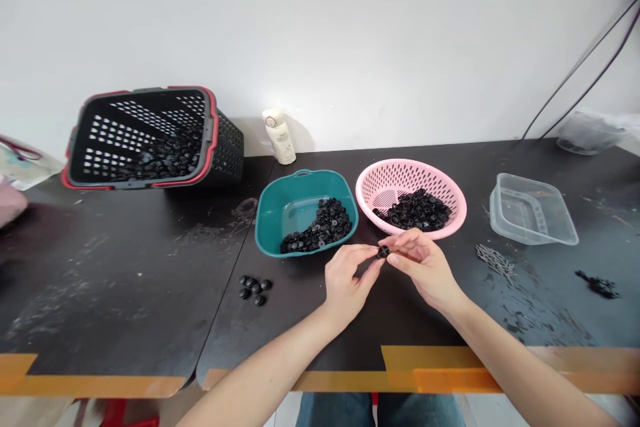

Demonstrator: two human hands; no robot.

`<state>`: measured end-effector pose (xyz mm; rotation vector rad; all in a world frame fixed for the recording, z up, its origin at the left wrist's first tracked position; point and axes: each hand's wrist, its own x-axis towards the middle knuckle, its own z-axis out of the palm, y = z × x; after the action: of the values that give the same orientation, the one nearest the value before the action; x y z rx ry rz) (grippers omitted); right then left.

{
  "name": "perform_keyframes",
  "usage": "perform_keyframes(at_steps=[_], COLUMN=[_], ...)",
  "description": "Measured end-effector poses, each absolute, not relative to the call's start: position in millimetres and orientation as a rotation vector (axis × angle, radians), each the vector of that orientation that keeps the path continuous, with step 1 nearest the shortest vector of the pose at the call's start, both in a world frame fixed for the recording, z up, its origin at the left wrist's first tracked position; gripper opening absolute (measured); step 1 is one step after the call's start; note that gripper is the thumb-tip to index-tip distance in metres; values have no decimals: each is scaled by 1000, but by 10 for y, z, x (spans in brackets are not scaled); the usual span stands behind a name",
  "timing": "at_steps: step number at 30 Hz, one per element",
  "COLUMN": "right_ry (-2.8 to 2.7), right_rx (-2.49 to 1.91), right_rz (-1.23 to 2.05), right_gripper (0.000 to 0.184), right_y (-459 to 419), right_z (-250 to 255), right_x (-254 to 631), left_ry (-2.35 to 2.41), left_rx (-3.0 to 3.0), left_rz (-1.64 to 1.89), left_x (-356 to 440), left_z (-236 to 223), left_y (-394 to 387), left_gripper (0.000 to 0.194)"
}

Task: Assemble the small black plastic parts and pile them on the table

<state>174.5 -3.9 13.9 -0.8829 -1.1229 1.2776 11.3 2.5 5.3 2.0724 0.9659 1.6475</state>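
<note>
Between my two hands is a small round black plastic part (383, 251), pinched by the fingertips of both. My left hand (349, 278) grips it from the left, thumb below and index finger above. From the right, my right hand (423, 265) closes thumb and fingers on it, just in front of the pink basket (363, 181). That basket holds many black ring-like pieces (423, 209). Left of it, a teal basin (270, 213) contains black disc-shaped pieces (327, 221). Several black round parts (256, 286) lie grouped on the table, left of my left hand.
A dark table (125, 260) with orange tape (440, 373) along its front edge stands against a wall. On it are a tilted grey-red basket (227, 147) of black parts, a cream bottle (280, 137), a clear container (535, 213), grey pins (495, 262) and small black pieces (599, 285).
</note>
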Motion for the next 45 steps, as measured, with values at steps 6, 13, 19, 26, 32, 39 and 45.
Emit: perform_keyframes(at_steps=[6, 13, 19, 26, 32, 39, 45], right_ry=[-1119, -1133, -1129, -1138, -1120, -927, -949], right_rx=[-876, -891, -900, -924, -907, -850, -806], right_rz=[1276, 1267, 1285, 1306, 1413, 1597, 1553], right_gripper=[24, 23, 23, 20, 28, 23, 16], right_y=[-46, -46, -39, -30, -58, -55, -49], right_z=[146, 153, 162, 144, 181, 208, 129], right_x=[1751, 1747, 1754, 1745, 1721, 1678, 1677], left_ry=[968, 978, 915, 929, 952, 985, 986], left_rx=[2086, 2109, 2183, 2171, 2258, 2298, 2334], left_rz=[1653, 1670, 1691, 1687, 1700, 1732, 1617], left_x=[108, 99, 73, 63, 55, 54, 40], left_z=[45, 31, 19, -3, 12, 30, 78], left_y=[33, 52, 73, 95, 61, 115, 142], left_gripper=[20, 17, 22, 22, 19, 22, 27])
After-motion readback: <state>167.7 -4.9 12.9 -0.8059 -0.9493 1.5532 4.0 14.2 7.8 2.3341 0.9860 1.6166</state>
